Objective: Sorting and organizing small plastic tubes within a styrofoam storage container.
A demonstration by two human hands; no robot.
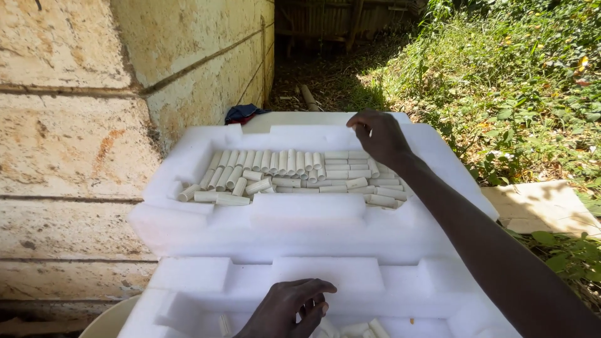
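Your right hand (377,134) is stretched out to the far corner of the farther white foam tray (294,222), fingers curled down over the back row of short white tubes (294,175); the knuckles hide the fingertips, so you cannot tell whether a tube is pinched there or only touched. Just left of that hand the tubes lie packed side by side in a neat row, which looks like the way they are kept from rolling, while nearer you a few lie crosswise and loose. The tray's raised rim walls them in on every side. Your left hand (289,310) rests low, half closed with fingers bent, on the edge of the nearer foam tray (206,285), seemingly gripping nothing; a few more tubes (360,328) lie just to its right in that tray's hollow. A rough stone wall (81,125) runs along past your left hand, grass (519,81) beyond your right, and a dark cloth (243,113) lies behind the far tray
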